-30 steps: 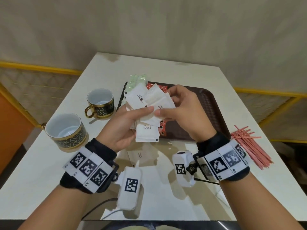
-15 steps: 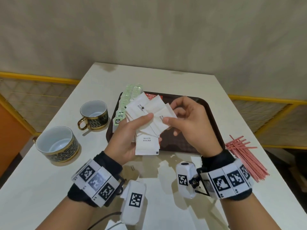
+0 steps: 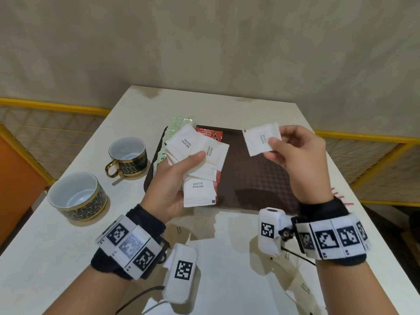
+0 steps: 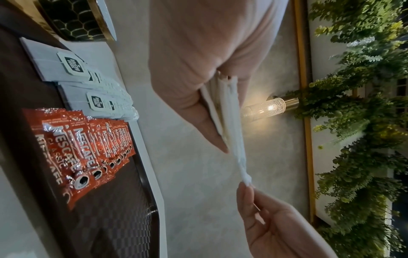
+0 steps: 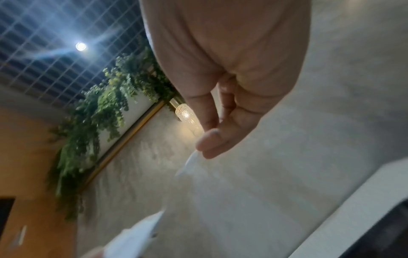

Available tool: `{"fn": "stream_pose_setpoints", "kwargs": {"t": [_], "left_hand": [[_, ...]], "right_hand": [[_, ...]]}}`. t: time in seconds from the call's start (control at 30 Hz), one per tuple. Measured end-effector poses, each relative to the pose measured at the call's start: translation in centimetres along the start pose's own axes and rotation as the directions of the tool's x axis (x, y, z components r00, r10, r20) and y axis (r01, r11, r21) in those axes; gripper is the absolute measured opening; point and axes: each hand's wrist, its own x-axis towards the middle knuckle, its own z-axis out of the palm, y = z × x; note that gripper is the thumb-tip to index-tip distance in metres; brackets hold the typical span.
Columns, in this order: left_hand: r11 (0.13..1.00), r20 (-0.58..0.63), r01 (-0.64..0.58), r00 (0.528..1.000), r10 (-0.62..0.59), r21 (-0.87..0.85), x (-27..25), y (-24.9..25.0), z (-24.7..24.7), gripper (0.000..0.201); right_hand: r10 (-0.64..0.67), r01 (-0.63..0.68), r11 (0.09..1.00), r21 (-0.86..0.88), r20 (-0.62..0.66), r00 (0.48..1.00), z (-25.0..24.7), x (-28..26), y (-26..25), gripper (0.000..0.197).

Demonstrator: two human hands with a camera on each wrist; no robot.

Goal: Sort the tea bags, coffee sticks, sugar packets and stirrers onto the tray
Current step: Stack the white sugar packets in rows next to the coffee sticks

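My left hand (image 3: 179,173) grips a fanned bunch of white sugar packets (image 3: 200,169) above the left part of the dark brown tray (image 3: 256,178). My right hand (image 3: 288,153) pinches a single white sugar packet (image 3: 259,138) above the tray's right half, apart from the bunch. In the left wrist view the bunch of sugar packets (image 4: 229,122) shows edge-on between thumb and fingers. On the tray lie red coffee sticks (image 4: 88,150) and pale green tea bags (image 4: 88,75). Red stirrers (image 3: 341,196) lie on the table right of the tray, mostly hidden by my right wrist.
Two black-and-gold cups stand on the white table left of the tray: a small one (image 3: 127,158) and a larger one (image 3: 77,196). Yellow railings (image 3: 52,108) flank the table. A wall lamp (image 4: 269,106) and hanging greenery (image 4: 353,122) show in the wrist views.
My right hand has drawn one sugar packet out of the bunch and carried it to the right. The left hand still holds the rest. The camera has tilted upward.
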Motion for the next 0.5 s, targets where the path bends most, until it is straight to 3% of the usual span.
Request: {"fn": "stream_pose_setpoints", "kwargs": {"t": [0.1, 0.2, 0.4, 0.5], "left_hand": [[0.998, 0.0, -0.035, 0.999, 0.035, -0.05, 0.0, -0.5, 0.2, 0.043], [0.996, 0.02, -0.076, 0.997, 0.077, -0.051, -0.1, -1.2, 0.9, 0.046], [0.996, 0.038, -0.092, 0.995, 0.092, 0.003, 0.0, -1.7, 0.4, 0.051], [0.996, 0.063, -0.066, 0.996, 0.063, 0.055, 0.1, -1.0, -0.1, 0.048]], "right_hand": [[0.214, -0.238, 0.95, 0.202, 0.135, 0.967, 0.8, -1.6, 0.0, 0.01], [0.302, -0.346, 0.922, 0.175, 0.236, 0.924, 3.1, -3.0, 0.9, 0.006], [0.176, -0.185, 0.982, 0.032, 0.194, 0.965, 4.5, -2.1, 2.1, 0.006], [0.067, -0.027, 0.99, -0.139, 0.293, 0.954, 3.2, -0.1, 0.8, 0.005]]}}
